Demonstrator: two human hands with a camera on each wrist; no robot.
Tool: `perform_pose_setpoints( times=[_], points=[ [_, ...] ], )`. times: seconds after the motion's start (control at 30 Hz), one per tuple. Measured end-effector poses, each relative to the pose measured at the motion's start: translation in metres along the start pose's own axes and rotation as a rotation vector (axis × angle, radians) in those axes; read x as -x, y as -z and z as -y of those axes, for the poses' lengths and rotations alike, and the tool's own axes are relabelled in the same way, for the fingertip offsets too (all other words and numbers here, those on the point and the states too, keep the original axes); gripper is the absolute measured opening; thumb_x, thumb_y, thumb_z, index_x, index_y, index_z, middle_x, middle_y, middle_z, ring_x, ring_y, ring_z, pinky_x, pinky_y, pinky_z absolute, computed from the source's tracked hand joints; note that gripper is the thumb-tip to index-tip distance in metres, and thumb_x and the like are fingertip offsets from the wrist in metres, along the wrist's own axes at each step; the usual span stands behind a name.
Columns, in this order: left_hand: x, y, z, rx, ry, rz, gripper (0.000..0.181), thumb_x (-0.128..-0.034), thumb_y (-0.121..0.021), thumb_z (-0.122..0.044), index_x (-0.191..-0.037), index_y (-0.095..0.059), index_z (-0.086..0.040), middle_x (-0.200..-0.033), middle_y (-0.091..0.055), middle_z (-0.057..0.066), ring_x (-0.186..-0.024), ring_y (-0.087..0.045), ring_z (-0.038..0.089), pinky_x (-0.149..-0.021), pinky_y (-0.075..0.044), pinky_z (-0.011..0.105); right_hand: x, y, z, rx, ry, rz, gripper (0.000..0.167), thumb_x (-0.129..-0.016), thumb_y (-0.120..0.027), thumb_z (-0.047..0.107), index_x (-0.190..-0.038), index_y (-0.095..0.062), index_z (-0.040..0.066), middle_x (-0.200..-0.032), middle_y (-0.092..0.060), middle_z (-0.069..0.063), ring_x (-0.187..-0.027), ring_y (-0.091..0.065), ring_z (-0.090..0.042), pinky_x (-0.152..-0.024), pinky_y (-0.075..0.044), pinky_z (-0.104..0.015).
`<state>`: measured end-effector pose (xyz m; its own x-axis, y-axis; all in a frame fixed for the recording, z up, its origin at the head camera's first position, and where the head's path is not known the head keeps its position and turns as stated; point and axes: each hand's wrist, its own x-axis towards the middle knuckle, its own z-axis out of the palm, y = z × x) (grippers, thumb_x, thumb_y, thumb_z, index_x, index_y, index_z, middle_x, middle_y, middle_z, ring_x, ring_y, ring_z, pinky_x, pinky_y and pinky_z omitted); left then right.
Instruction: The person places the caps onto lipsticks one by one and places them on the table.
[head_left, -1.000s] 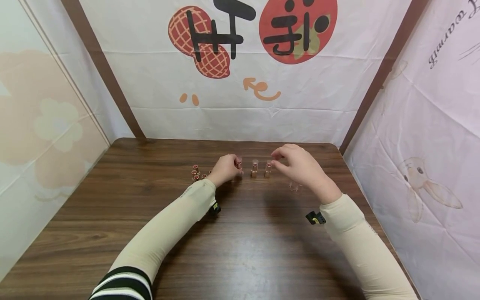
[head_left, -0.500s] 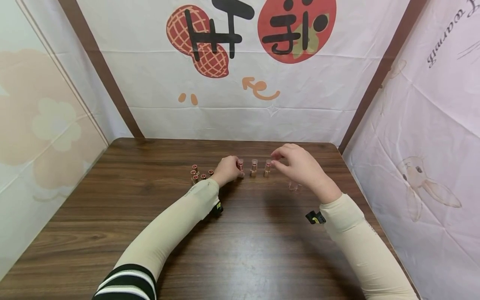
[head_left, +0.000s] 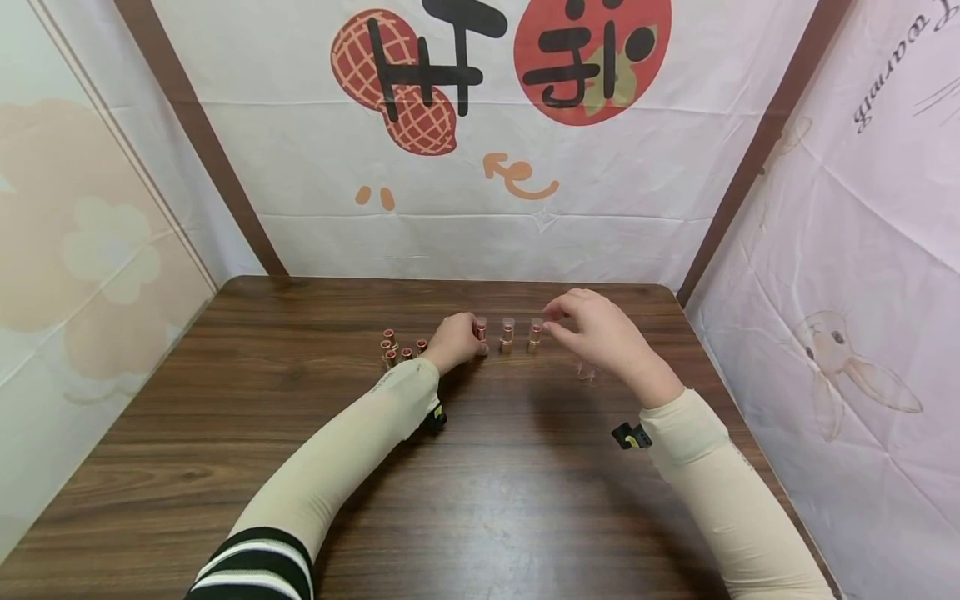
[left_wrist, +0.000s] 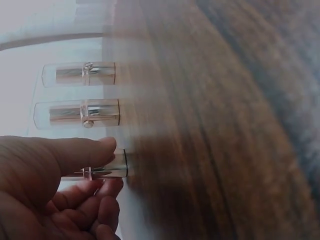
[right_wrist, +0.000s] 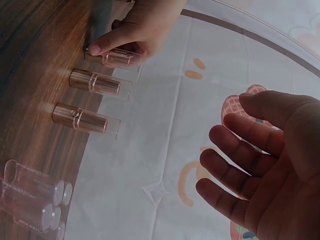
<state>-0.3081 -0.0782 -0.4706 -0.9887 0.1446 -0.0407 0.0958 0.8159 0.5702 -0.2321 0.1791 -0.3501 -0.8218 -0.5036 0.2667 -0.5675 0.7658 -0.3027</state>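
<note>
At the far middle of the table, my left hand (head_left: pixel 453 342) pinches a rose-gold lipstick tube (left_wrist: pixel 119 164) with a clear cap between thumb and fingers. The tube stands upright with its base at the tabletop. To its right are two more capped lipstick tubes (head_left: pixel 507 336), upright and spaced apart in a row. My right hand (head_left: pixel 600 332) hovers beside the rightmost lipstick tube (right_wrist: pixel 80 118), fingers loosely bent and nothing held. Below that hand, several loose clear caps (right_wrist: pixel 35 195) stand grouped on the table.
Several lipstick tubes without caps (head_left: pixel 390 345) are clustered left of my left hand, partly hidden by the wrist. The brown wooden table (head_left: pixel 480 500) ends at a printed white cloth (head_left: pixel 480 250) behind; further cloth hangs along both sides.
My left hand has shifted slightly right with the lipstick tube in its fingers, uncovering more of the cluster at left. The right hand stays in place.
</note>
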Motion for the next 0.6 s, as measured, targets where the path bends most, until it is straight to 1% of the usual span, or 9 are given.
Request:
perform_pose_setpoints(
  times=[0.1,0.17,0.27,0.33,0.4,0.47,0.6],
  points=[
    [0.001,-0.001,0.001,-0.007,0.003,-0.023,0.022,-0.0855,-0.083,-0.021,-0.089,-0.062,-0.015,-0.086,-0.064,0.003,-0.081,-0.058,0.024,-0.077,-0.047,0.039,0.000,-0.002,0.000,-0.005,-0.002,0.004,0.024,-0.098,-0.070,0.029,-0.115,-0.073,0.012,-0.112,-0.069,-0.001,-0.108,-0.063,-0.021,-0.096,-0.051,-0.044],
    [0.004,0.001,0.001,-0.003,-0.007,-0.038,0.028,-0.0850,-0.085,-0.023,-0.099,-0.062,-0.014,-0.092,-0.064,0.004,-0.091,-0.058,0.026,-0.083,-0.048,0.041,0.000,-0.003,0.000,-0.006,-0.003,0.005,0.024,-0.098,-0.070,0.029,-0.115,-0.073,0.012,-0.111,-0.069,-0.001,-0.108,-0.063,-0.021,-0.096,-0.051,-0.044],
    [0.009,0.008,-0.001,0.007,-0.042,-0.058,0.045,-0.0846,-0.086,-0.025,-0.118,-0.060,-0.010,-0.103,-0.064,0.007,-0.107,-0.056,0.032,-0.092,-0.048,0.045,0.000,-0.005,-0.001,-0.002,-0.003,0.007,0.024,-0.099,-0.069,0.030,-0.115,-0.073,0.013,-0.111,-0.069,-0.001,-0.108,-0.063,-0.021,-0.096,-0.051,-0.044],
    [0.012,0.014,-0.002,0.016,-0.068,-0.067,0.054,-0.0847,-0.085,-0.027,-0.127,-0.058,-0.007,-0.111,-0.064,0.009,-0.116,-0.054,0.034,-0.098,-0.047,0.047,0.000,-0.006,-0.001,0.000,-0.002,0.006,0.024,-0.099,-0.069,0.031,-0.114,-0.073,0.013,-0.111,-0.069,0.000,-0.108,-0.063,-0.020,-0.096,-0.051,-0.044],
    [0.014,0.020,-0.004,0.025,-0.086,-0.072,0.057,-0.0849,-0.085,-0.027,-0.130,-0.058,-0.007,-0.117,-0.064,0.010,-0.119,-0.053,0.034,-0.100,-0.046,0.047,0.000,-0.006,-0.001,0.001,0.000,0.005,0.025,-0.099,-0.069,0.031,-0.114,-0.073,0.012,-0.111,-0.069,0.000,-0.107,-0.063,-0.020,-0.096,-0.051,-0.044],
    [0.017,0.026,-0.005,0.032,-0.097,-0.080,0.056,-0.0851,-0.085,-0.029,-0.129,-0.058,-0.007,-0.121,-0.063,0.009,-0.120,-0.052,0.033,-0.101,-0.046,0.046,0.000,-0.006,0.000,0.002,0.001,0.006,0.025,-0.099,-0.069,0.031,-0.115,-0.073,0.012,-0.111,-0.069,0.000,-0.108,-0.063,-0.020,-0.096,-0.051,-0.044],
    [0.023,0.040,-0.008,0.046,-0.122,-0.090,0.056,-0.0855,-0.085,-0.031,-0.130,-0.059,-0.008,-0.125,-0.063,0.008,-0.122,-0.052,0.032,-0.104,-0.045,0.046,0.000,-0.005,0.001,-0.001,0.000,0.010,0.024,-0.099,-0.068,0.030,-0.115,-0.073,0.012,-0.112,-0.069,-0.001,-0.109,-0.063,-0.021,-0.097,-0.051,-0.045]
  ],
)
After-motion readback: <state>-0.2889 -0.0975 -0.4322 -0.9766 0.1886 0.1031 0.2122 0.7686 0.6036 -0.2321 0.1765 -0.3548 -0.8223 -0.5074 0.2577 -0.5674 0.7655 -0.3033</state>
